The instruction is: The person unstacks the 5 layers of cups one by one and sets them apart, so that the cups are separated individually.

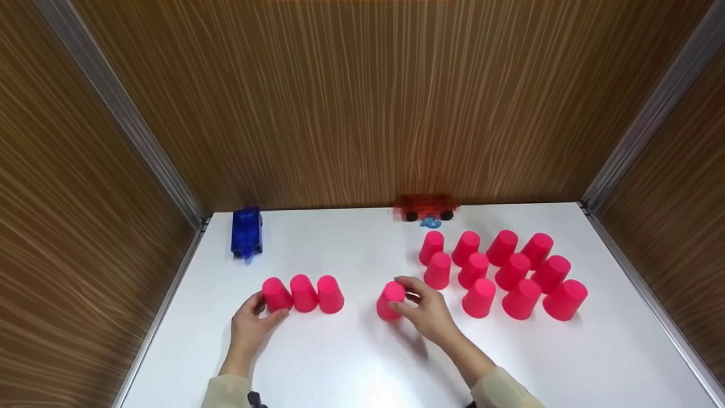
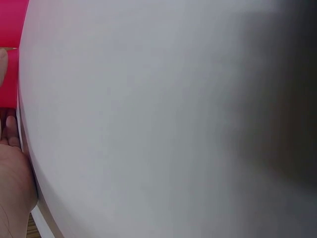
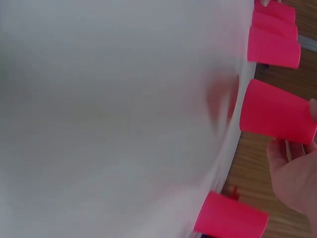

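Observation:
Upside-down pink plastic cups are spread over a white table. My left hand [image 1: 251, 327] holds the leftmost cup [image 1: 276, 296] of a row of three, thumb on its near side and fingers on its far left. Beside it stand the middle cup [image 1: 305, 296] and the right-hand cup [image 1: 331, 297]. To the right of this row, my right hand [image 1: 431, 315] grips a single cup [image 1: 387, 306] between thumb and fingers. In the right wrist view that gripped cup [image 3: 275, 111] is mouth down, close to the tabletop; whether it touches is hard to tell.
Several more pink cups [image 1: 477, 299] stand upside down in rows at the right. A blue toy vehicle [image 1: 247, 229] is at the back left. By the back wall are a red toy vehicle [image 1: 427, 207] and a small light-blue piece [image 1: 431, 222]. Wood-grain walls [image 1: 340, 102] enclose the table.

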Demonstrator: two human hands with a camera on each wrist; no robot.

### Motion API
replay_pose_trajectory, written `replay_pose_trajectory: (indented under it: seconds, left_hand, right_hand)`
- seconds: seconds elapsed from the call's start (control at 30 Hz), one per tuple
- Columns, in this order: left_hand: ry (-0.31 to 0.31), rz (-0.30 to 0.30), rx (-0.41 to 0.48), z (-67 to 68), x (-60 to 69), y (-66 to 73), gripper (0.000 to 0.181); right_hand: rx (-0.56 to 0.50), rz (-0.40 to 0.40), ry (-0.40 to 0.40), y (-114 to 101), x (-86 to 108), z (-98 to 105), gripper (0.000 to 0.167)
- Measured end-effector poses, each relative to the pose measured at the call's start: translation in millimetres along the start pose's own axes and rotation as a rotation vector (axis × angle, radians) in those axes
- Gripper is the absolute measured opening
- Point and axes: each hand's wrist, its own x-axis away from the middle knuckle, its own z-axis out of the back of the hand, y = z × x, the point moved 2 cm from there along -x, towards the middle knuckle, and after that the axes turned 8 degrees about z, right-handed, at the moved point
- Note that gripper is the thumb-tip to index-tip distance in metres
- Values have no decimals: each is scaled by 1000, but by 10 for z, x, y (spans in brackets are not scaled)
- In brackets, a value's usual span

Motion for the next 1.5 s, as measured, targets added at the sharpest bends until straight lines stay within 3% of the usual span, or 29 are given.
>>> replay_pose_trajectory:
  seconds: [0.3,0.57,0.9,1.23,1.5]
  left_hand:
    - [2,-3,-7,23,7,-23,78]
    - [26,-19,-2,28,20,-22,75]
    - [-4,-3,3,29,19,-3,77]
    - [4,14,-10,19,17,-2,79]
    - [7,-32,29,6,-16,0,79]
  right_hand:
    - [39,-42,137,115,203,374,63]
    - [40,-71,212,190,328,556,64]
    - [102,-73,262,209,393,626,65]
    - [152,-72,291,201,370,611,66]
    - [175,-78,315,187,332,611,66]
